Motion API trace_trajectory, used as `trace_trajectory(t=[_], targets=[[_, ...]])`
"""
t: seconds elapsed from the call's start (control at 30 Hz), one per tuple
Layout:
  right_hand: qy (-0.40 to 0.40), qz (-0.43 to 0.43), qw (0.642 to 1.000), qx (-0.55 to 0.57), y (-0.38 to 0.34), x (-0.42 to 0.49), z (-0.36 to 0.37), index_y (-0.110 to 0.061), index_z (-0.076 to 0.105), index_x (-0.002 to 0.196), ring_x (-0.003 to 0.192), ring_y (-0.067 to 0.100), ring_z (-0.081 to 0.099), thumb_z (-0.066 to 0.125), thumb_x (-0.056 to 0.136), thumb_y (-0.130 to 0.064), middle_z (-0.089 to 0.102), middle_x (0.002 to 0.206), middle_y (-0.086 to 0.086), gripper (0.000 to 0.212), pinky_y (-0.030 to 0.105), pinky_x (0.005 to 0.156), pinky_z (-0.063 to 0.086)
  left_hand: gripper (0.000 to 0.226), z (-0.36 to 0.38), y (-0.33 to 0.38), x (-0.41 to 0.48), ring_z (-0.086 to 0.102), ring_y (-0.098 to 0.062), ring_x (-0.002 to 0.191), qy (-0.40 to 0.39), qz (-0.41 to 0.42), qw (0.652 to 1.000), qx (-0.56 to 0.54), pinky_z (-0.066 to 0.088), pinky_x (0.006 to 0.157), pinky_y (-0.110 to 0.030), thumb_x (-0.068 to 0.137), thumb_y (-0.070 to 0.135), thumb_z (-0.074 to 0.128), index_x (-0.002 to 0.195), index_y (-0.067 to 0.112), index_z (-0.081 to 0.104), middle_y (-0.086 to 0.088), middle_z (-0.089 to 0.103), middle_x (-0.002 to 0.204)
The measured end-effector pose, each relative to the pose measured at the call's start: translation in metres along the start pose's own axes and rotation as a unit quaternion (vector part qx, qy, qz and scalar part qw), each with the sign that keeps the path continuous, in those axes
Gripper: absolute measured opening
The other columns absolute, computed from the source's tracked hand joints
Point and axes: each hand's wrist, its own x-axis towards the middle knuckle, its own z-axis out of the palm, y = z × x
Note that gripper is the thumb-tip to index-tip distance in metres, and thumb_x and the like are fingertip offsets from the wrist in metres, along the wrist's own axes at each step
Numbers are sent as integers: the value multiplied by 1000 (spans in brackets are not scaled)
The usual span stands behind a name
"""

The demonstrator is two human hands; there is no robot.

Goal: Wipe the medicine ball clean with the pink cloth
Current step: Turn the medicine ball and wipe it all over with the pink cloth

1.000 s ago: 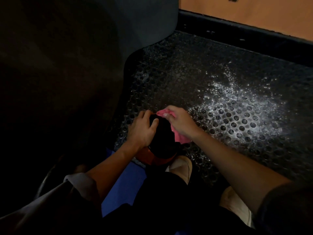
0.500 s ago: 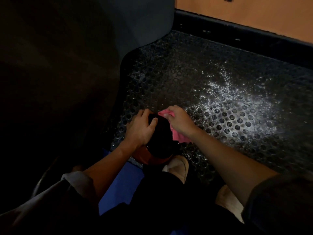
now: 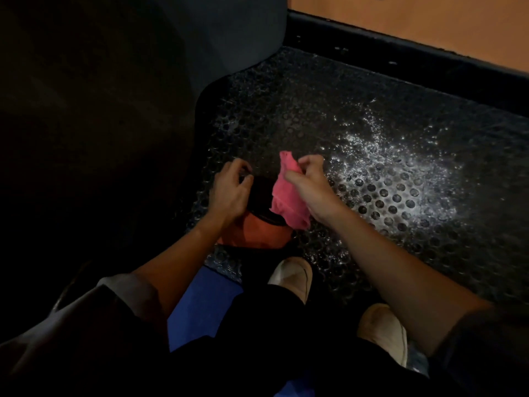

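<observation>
Wiping looks part done: right hand [image 3: 310,188] pinches pink cloth [image 3: 287,197] just above the medicine ball [image 3: 256,234]; left hand [image 3: 229,193] grips the ball. Next, I think, press cloth down and rub.

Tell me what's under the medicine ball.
The medicine ball sits on the black perforated mat. The spot directly beneath it is hidden by the ball itself, and the pink cloth covers its right side.
</observation>
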Motion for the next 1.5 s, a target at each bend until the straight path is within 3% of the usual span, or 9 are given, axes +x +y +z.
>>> trace_trajectory(t=[0.1,0.2,0.4,0.67,0.8,0.9,1.0,1.33,1.5], targets=[[-37,-73,989,-123,13,-8,-5,-15,42,113,96,10,46,67,84,-23,36,112,4,39,18,75,44,33,2,-10,-8,52,-25,112,-39,67,995,55,42,95,-53,84,53,36,107,35,52,4,57,116],[-41,-99,963,-247,44,-12,-8,-11,47,123,113,22,45,56,94,-35,35,120,5,39,37,97,44,34,5,-3,-14,46,-23,119,-36,54,995,70,38,98,-55,86,55,32,109,39,51,9,53,123],[0,-101,974,-201,32,-19,6,-8,44,123,108,15,49,49,99,-24,46,125,7,30,26,81,38,40,7,6,-16,45,-27,120,-34,23,996,81,37,101,-55,81,67,34,107,41,51,10,52,127],[17,-33,979,-202,56,-17,-6,-3,42,121,113,24,51,38,102,-28,42,122,12,32,44,94,46,38,9,12,-18,51,-29,116,-25,-3,998,54,41,97,-56,79,69,32,104,44,47,14,50,125],[12,-123,980,-156,48,-22,1,-4,44,118,114,11,50,39,103,-23,48,122,0,25,13,88,40,39,10,12,-18,51,-29,117,-13,-3,998,65,42,96,-55,79,68,32,104,44,47,13,50,127],[5,-57,987,-147,57,-28,-7,-2,44,121,102,6,49,34,105,-20,46,118,1,26,-4,69,34,33,12,13,-17,50,-29,117,-18,-11,997,70,40,97,-56,83,65,34,104,43,47,14,50,128],[10,3,988,-155,61,-27,-16,-3,47,116,85,4,49,32,105,-18,47,99,-1,24,11,67,39,24,16,18,-19,47,-31,120,-17,-17,996,84,38,99,-57,90,59,39,106,43,48,13,48,132],[-8,64,987,-146,64,-34,-24,-5,37,129,101,15,51,33,104,-32,49,115,2,37,21,66,38,27,21,39,-12,44,-39,121,3,-86,992,93,32,97,-62,94,55,37,110,36,48,4,48,131],[-68,148,975,-150,70,-37,-38,-12,50,98,75,18,52,54,94,-28,54,81,2,18,27,57,35,33,15,42,9,43,-42,122,0,-189,981,48,31,103,-62,96,50,35,118,29,47,-9,45,134]])
